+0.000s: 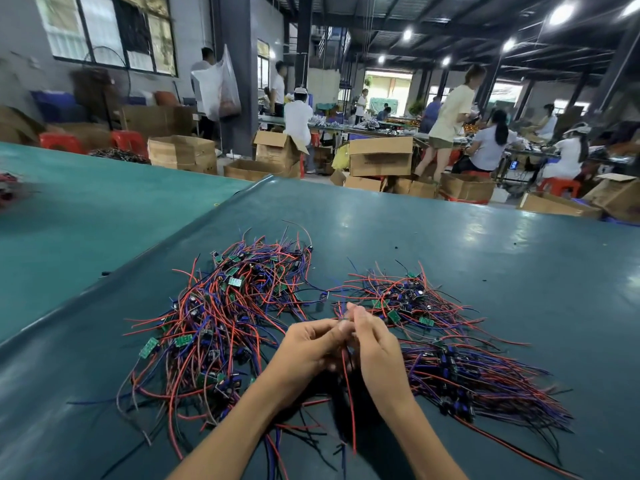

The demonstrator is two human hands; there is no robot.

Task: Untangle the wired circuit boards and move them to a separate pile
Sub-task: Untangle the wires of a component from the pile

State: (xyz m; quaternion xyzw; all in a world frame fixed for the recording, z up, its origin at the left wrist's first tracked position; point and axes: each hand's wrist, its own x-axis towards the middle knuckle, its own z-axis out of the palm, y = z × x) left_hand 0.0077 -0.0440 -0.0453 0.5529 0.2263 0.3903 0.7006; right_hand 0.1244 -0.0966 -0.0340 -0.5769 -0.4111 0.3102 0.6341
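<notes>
A dark green mat (485, 251) covers the long worktable, and I see all of it from above in a busy factory hall. Nearest me, my left hand (308, 344) and right hand (379, 355) meet over the near middle of the mat. Both have curled fingers and pinch the same wired circuit board (349, 407). Its red lead hangs down between my wrists, while the board itself is hidden behind my fingers.

Left of my hands lies the tangled pile (221, 323), a big knot of red, blue and black leads dotted with small green boards. Just right of my right hand sits the sorted pile (478, 379), with its leads lying roughly side by side and fanning toward the near right. Beyond my fingertips is a smaller loose cluster (401, 299) of the same boards, close to the tangled pile but apart from it.

Past the far edge stand open cardboard boxes (381, 155) and red stools (60, 142), with workers at benches behind them.
</notes>
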